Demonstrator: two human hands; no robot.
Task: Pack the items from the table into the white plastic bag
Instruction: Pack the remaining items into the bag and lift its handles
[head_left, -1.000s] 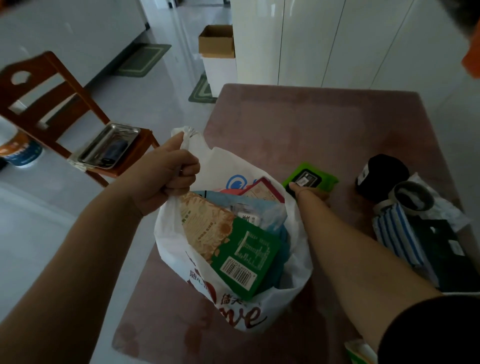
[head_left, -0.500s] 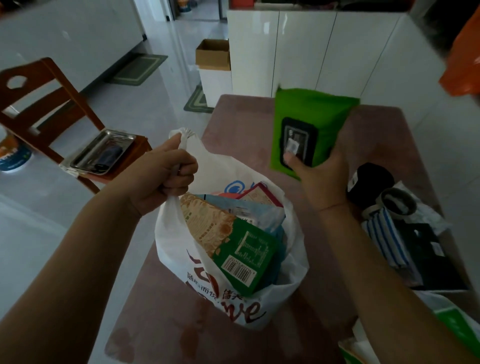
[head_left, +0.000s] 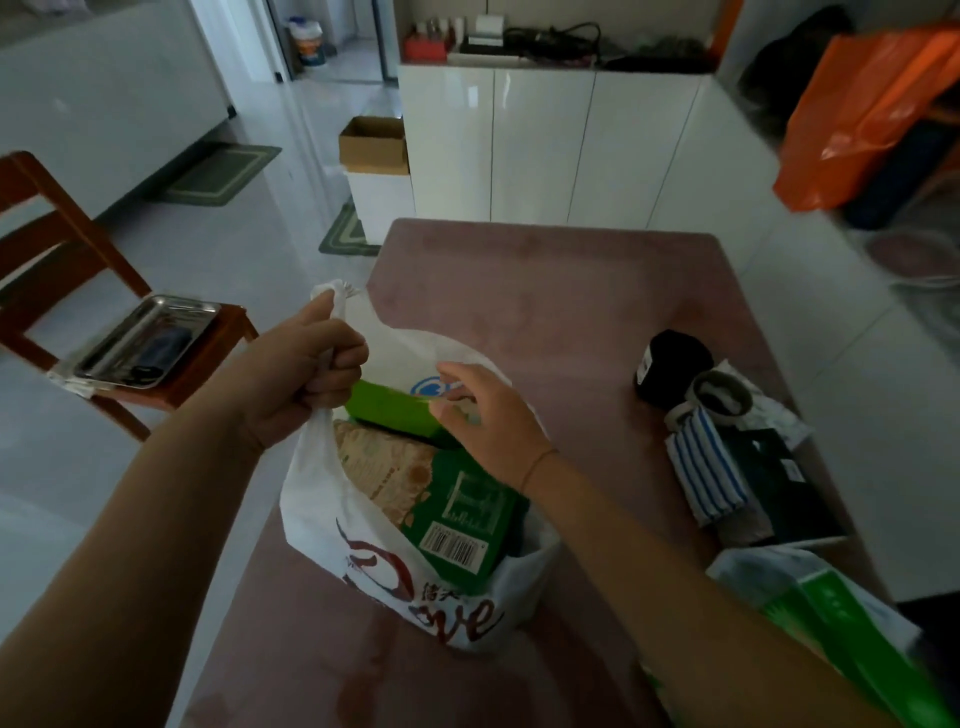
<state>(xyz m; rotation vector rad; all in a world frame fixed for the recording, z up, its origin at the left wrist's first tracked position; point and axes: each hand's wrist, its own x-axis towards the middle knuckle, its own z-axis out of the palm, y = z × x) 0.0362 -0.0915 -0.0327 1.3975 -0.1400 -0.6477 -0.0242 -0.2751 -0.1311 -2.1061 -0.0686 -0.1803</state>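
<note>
The white plastic bag (head_left: 322, 519) with red print stands on the pink table (head_left: 545, 291). My left hand (head_left: 306, 374) is shut on its handle and holds the mouth up. A green wipes pack (head_left: 387, 410) lies at the far side of the bag's mouth. It rests above a biscuit packet (head_left: 384, 467) and a green box with a barcode (head_left: 462, 519). My right hand (head_left: 488, 421) hovers over the bag at the pack's right end, fingers spread. On the table to the right lie a black round item (head_left: 672, 358), a tape roll (head_left: 722, 395), a blue-striped cloth (head_left: 706, 473) and a black box (head_left: 774, 483).
A green and white package (head_left: 831, 613) lies at the table's near right corner. To the left, a wooden chair (head_left: 52, 249) carries a steel tray (head_left: 145, 338). White cabinets, a cardboard box (head_left: 374, 143) and an orange bag (head_left: 857, 114) stand beyond the table.
My right hand picked the green wipes pack up off the table, carried it over the bag and set it inside, then opened. My left hand kept its hold on the handle.
</note>
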